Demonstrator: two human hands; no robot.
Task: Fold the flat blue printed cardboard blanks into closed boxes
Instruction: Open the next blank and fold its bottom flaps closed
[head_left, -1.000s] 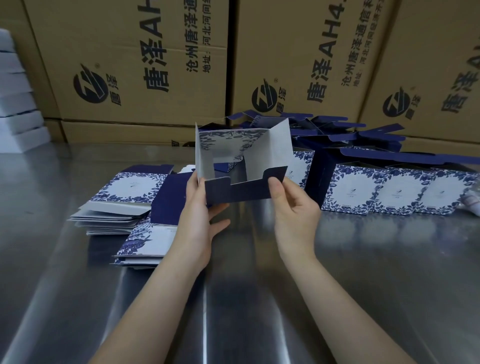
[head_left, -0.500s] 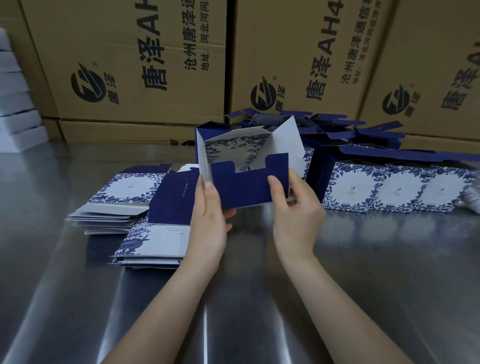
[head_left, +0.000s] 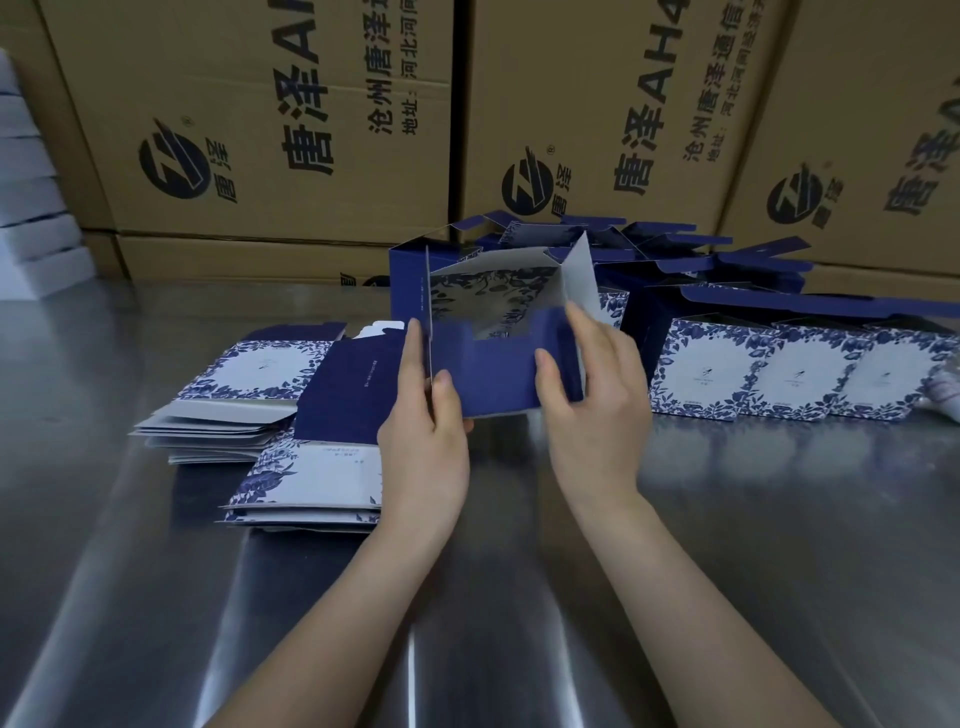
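The box (head_left: 498, 374) you're folding is showing navy outside, pale grey-white inside — with what may be a blue leaf print on its far wall. The blanks (head_left: 306, 478) are showing white panels in blue floral borders; the cartons (head_left: 249, 67), brown with black lettering.

1 left hand (head_left: 423, 447), 1 right hand (head_left: 592, 410), 1 half-folded box (head_left: 493, 374), 2 blank stacks (head_left: 260, 371) (head_left: 322, 478), 3 front-row folded boxes (head_left: 706, 374) (head_left: 800, 376) (head_left: 878, 379), at least 3 brown cartons (head_left: 249, 104) (head_left: 597, 78) (head_left: 857, 130).

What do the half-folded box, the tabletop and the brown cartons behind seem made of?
The half-folded box looks like thin paperboard: printed navy outside, plain grey-white inside, bending at creases. The tabletop is likely brushed stainless steel, given streaky reflections. The brown cartons seem matte corrugated cardboard with black print.
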